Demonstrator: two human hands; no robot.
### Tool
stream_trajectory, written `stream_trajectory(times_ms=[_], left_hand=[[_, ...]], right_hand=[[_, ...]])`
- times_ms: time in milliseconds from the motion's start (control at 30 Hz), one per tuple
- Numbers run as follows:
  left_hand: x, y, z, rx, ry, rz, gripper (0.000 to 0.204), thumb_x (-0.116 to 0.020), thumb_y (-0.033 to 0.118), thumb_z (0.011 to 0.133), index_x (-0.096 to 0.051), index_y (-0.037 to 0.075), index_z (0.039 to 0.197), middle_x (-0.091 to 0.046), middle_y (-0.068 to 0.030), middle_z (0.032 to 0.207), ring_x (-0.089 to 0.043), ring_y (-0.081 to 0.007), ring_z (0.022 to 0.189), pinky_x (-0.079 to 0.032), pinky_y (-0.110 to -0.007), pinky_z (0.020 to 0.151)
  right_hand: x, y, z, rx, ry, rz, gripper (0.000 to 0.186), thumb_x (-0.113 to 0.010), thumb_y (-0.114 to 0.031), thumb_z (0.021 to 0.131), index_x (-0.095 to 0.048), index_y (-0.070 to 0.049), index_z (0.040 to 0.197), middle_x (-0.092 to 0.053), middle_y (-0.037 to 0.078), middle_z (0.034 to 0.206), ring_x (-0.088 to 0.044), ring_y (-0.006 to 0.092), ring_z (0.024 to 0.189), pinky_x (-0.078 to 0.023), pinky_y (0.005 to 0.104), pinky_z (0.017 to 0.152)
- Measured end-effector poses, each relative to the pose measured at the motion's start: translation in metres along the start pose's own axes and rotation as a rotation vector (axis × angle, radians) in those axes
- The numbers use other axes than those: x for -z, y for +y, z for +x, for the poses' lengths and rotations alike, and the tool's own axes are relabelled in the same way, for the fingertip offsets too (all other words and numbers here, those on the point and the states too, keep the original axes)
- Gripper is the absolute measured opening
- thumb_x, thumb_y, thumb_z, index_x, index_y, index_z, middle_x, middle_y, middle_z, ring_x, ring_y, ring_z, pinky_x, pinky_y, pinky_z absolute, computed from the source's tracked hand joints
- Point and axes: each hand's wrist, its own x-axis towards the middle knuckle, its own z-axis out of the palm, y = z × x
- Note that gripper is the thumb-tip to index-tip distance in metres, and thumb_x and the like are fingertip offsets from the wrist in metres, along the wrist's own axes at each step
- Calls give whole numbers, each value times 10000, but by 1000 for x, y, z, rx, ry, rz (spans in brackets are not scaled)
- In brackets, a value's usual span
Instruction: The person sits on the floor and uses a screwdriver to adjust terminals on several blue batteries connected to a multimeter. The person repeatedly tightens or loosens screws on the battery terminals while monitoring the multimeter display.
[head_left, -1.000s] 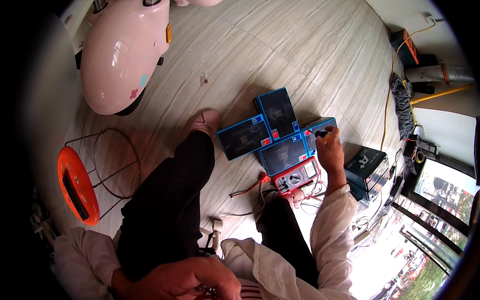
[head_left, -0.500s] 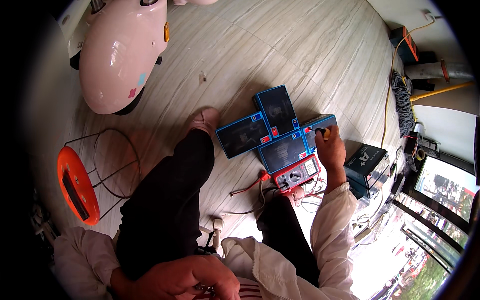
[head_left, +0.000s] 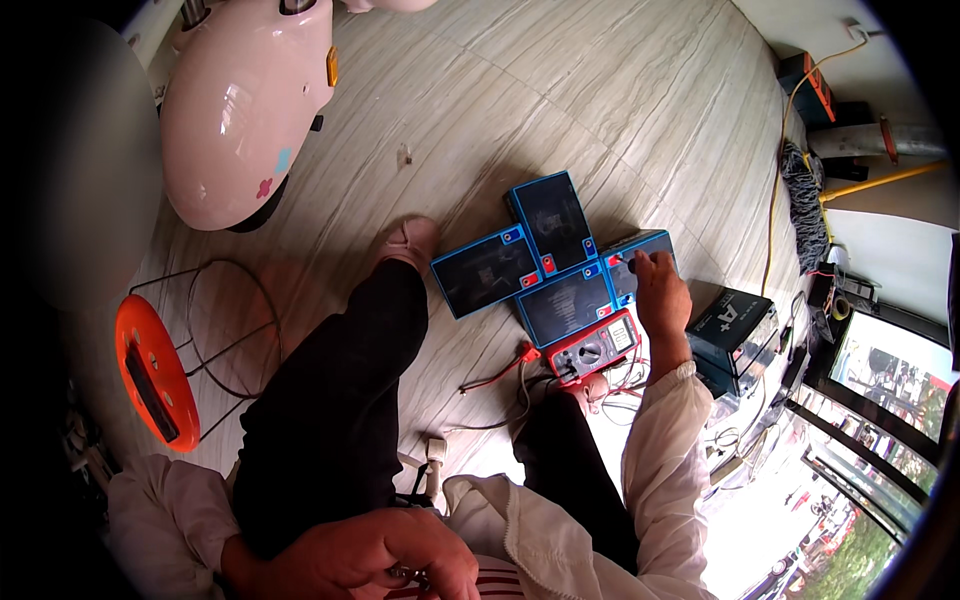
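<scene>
My right hand [head_left: 660, 295] is closed around a dark-handled screwdriver [head_left: 636, 263], its tip by a red terminal on the right-hand blue-edged black battery [head_left: 628, 282]. Similar batteries [head_left: 555, 225] lie grouped beside it, with blue and red terminal tabs. A red multimeter [head_left: 590, 352] lies just below the group, among red and black leads [head_left: 490, 378]. My left hand [head_left: 390, 560] is low in the picture at my lap, fingers curled over small metal items that I cannot make out.
Pink scooter body [head_left: 240, 110] at upper left; orange-seated wire stool [head_left: 140, 370] at left; my legs and shoes frame the batteries. Larger black batteries [head_left: 730, 330] stand at right. A yellow cord [head_left: 782, 180], grey mop [head_left: 805, 205], pipe [head_left: 855, 143] and glass door [head_left: 880, 380] line the right side.
My right hand has shifted slightly upward and turned on the screwdriver, whose yellow handle part is now mostly hidden. My left hand stays where it was.
</scene>
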Motion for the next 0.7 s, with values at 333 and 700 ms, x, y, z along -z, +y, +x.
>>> stream_trajectory(times_ms=[333,700], left_hand=[[2,-1,-1,20,-23,-13,223,-464,-59,890,-437,21,1096,-463,-65,918,-407,-98,724,-347,-242,682],[3,-2,0,15,-52,-20,223,-450,-69,894,-432,20,1097,-456,-57,909,-397,-96,697,-336,-243,660]], right_hand=[[2,-12,2,-107,-39,-84,419,-485,-453,922,-482,-65,1082,-664,221,915,-632,421,884,-479,513,760],[0,-12,0,-63,25,-21,402,-488,-457,914,-484,-71,1023,-658,228,939,-636,413,875,-479,513,734]])
